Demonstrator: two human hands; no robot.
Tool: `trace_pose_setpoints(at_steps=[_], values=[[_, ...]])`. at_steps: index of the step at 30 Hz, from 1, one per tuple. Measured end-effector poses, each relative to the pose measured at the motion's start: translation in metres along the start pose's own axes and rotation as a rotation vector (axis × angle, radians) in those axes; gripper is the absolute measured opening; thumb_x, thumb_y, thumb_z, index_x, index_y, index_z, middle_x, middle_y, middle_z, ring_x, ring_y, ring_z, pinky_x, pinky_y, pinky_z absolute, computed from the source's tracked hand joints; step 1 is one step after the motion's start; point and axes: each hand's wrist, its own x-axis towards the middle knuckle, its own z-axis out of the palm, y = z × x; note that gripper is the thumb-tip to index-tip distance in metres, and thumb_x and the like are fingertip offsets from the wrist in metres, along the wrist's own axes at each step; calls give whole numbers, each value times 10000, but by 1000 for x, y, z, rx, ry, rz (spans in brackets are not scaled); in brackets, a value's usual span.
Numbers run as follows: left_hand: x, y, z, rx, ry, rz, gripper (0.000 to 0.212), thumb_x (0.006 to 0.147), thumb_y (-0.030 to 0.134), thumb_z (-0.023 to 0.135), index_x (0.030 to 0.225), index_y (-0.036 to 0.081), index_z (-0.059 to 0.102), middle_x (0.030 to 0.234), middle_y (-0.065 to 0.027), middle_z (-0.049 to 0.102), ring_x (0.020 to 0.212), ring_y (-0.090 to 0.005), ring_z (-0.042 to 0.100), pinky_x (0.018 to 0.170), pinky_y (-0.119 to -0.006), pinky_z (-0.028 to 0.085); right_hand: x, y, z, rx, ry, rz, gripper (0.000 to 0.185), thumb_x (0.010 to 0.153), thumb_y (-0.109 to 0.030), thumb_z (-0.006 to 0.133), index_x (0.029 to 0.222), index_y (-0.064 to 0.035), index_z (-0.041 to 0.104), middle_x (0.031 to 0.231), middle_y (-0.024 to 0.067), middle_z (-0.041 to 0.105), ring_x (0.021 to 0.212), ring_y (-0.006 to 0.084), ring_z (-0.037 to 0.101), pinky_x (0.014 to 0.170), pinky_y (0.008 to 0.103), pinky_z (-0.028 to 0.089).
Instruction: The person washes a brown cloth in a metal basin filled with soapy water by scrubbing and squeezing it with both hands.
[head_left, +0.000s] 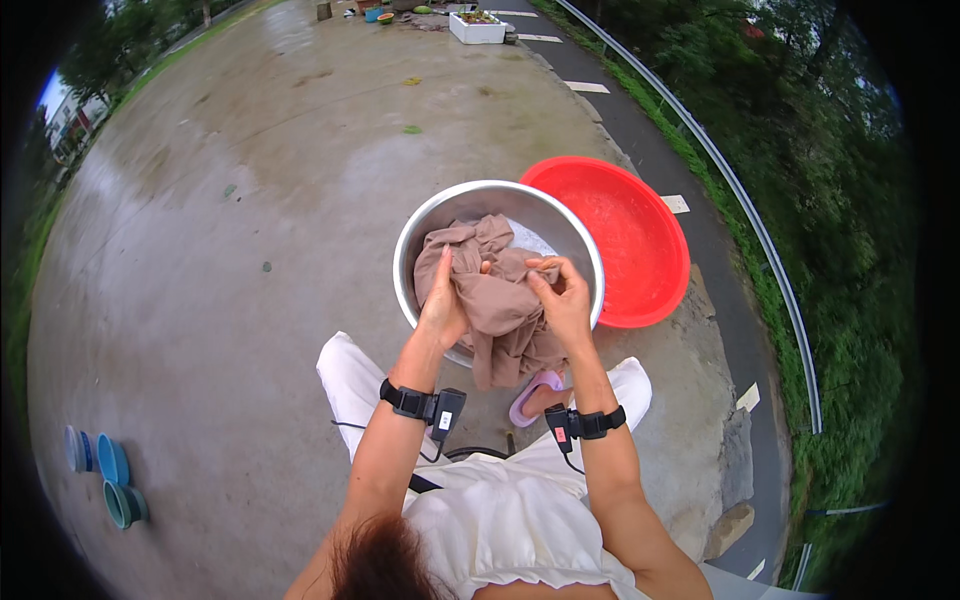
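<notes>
A brown cloth garment (499, 300) lies bunched in and over a metal basin (420, 217), part of it hanging past the near rim. My left hand (445, 304) grips the cloth on its left side, thumb up and fingers beneath the fabric. On the right, my right hand (561, 292) pinches a fold between thumb and fingers. White suds or pale liquid (529, 236) show at the back of the basin. The cloth hides most of the basin's bottom.
A red plastic basin (637, 247) stands against the metal one at the right. Blue and green tubs (124, 504) sit on the concrete (225, 300) at far left. A white planter box (478, 31) stands far ahead. A road (645, 135) with a guardrail (720, 157) runs along the right.
</notes>
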Motion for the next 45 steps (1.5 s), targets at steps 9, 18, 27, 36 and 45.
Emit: trace_pose_setpoints(at_steps=[9,18,27,36,45], values=[[-41,-44,34,86,108,-100,935,847,775,419,1398,20,379,1314,-182,506,1199,-275,517,970,-426,465,-39,-31,50,-290,77,-126,167,836,-168,698,946,-69,620,798,119,577,755,299,583,659,395,447],[3,-95,-34,122,337,5,474,960,461,524,1131,25,598,937,-70,619,778,-136,588,664,-282,479,-63,-3,65,-436,-7,-149,186,926,-223,573,1016,-61,584,802,154,658,719,341,665,645,387,493],[3,-77,19,210,384,49,399,988,348,503,1167,-1,580,1019,-90,636,889,-141,612,729,-301,488,-67,-36,78,-472,-121,-271,217,945,-158,496,1117,-60,585,990,179,676,851,341,667,744,394,493],[-6,-67,15,142,222,-50,610,951,424,542,1324,-48,446,1241,-164,552,1130,-222,535,909,-371,449,-47,-32,76,-341,102,-133,205,955,-121,455,1056,-6,591,969,164,659,906,289,641,793,371,469],[-5,-84,22,444,414,43,651,938,440,566,1297,-87,439,1203,-141,543,1116,-200,500,942,-353,405,-24,20,37,-348,244,-18,191,944,-97,465,1031,16,592,969,147,653,921,273,623,861,344,459]])
